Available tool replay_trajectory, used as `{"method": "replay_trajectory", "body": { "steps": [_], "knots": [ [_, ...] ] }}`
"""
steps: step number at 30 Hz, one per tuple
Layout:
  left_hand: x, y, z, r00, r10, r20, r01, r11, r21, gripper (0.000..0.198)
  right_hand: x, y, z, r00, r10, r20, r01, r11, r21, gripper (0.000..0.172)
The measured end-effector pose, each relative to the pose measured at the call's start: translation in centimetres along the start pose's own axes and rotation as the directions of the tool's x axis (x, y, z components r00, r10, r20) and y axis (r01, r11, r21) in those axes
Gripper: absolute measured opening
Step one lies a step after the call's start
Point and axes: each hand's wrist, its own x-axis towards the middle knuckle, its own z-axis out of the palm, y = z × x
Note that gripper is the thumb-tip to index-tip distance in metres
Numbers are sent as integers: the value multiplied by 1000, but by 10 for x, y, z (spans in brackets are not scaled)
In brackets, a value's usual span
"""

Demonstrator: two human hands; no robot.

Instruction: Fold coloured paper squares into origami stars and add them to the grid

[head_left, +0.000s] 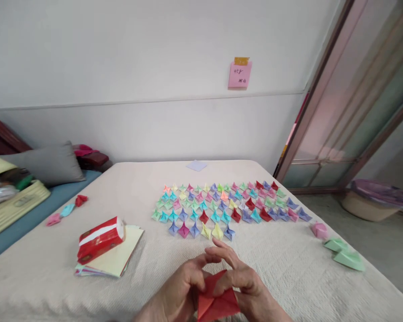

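Observation:
Between my two hands, close to the front of the covered table, is a partly folded piece of red paper [218, 305]. My left hand [184, 284] grips its left side with the thumb on the paper. My right hand [245, 281] holds the right side, its fingers bent over the top face. Parts of the lower fingers are hidden behind the paper. Just beyond my hands stand rows of small folded paper boats [217, 231] in many colours. The nearest row holds blue, magenta and yellow ones.
At left, a red tissue pack [100, 239] lies on a stack of coloured paper sheets [129, 250]. Folded pieces [67, 210] rest near the left edge, green folded pieces [349, 259] near the right. A lilac sheet [197, 165] lies by the wall, below a pink note [240, 75].

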Motion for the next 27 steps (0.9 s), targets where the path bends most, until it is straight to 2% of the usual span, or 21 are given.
{"method": "replay_trajectory", "body": {
  "steps": [3,5,7,9,11,13,15,18,22,27],
  "knots": [
    [-2,6,1,994,31,-109,-12,985,170,45,3,4,-1,997,22,-78,-15,996,87,10],
    [-6,14,1,961,153,-231,-75,946,314,38,5,6,-2,990,93,-104,-72,978,195,11],
    [-9,23,2,906,312,-286,-149,868,473,41,7,9,-2,973,204,-111,-166,945,280,14],
    [-12,29,3,894,390,-220,-172,752,637,39,8,12,0,944,303,-133,-255,922,291,14],
    [-12,28,4,920,372,-124,-153,631,760,29,9,13,3,918,364,-156,-317,912,261,10],
    [-10,22,3,936,332,-119,-96,565,819,11,9,14,6,908,391,-148,-351,905,241,6],
    [-5,13,1,928,317,-197,-27,583,812,17,9,15,8,901,404,-160,-361,901,242,6],
    [0,5,-5,909,332,-251,-32,657,754,19,10,19,7,886,428,-180,-379,891,251,9],
    [2,6,-10,886,387,-255,-78,667,741,20,11,22,2,880,444,-170,-393,881,264,14],
    [-3,12,-5,896,405,-182,-174,697,695,14,8,15,-2,915,374,-149,-311,892,328,14]
  ]
}}
